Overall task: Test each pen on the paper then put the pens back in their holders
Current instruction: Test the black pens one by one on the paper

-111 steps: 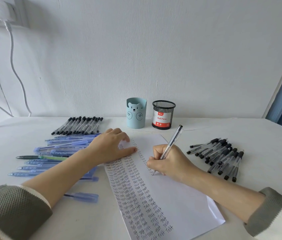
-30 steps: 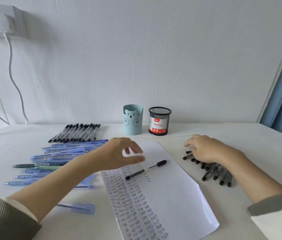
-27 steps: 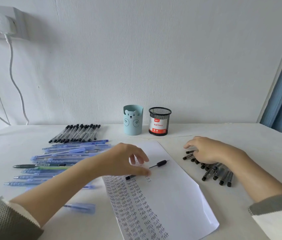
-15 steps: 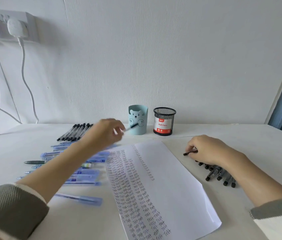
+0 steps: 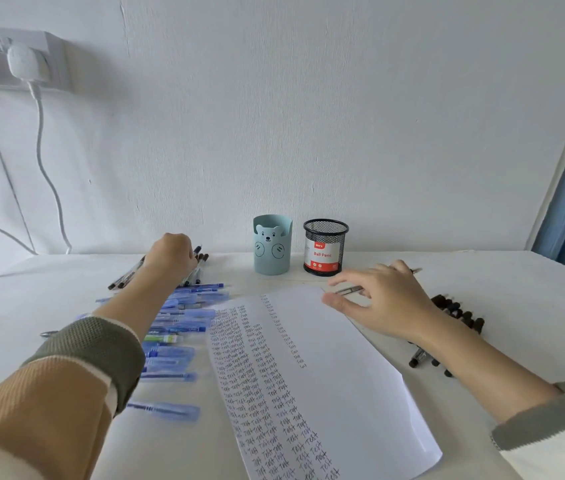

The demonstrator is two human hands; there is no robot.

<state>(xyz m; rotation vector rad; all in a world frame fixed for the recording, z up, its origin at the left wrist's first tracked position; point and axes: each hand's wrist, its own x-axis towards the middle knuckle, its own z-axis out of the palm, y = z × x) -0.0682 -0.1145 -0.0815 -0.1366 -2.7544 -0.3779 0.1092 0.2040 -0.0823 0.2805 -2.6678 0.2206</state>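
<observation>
Black pen [image 5: 350, 290] pinched, right hand [image 5: 381, 303] | left hand [image 5: 170, 252] curled over pen row [image 5: 125, 280]

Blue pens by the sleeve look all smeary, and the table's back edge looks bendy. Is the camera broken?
No. Head view: the nearest blue pen is smeared by motion blur, while the writing on the paper is readable; also in the head view, the table's far edge bows from the wide-angle lens.
</observation>
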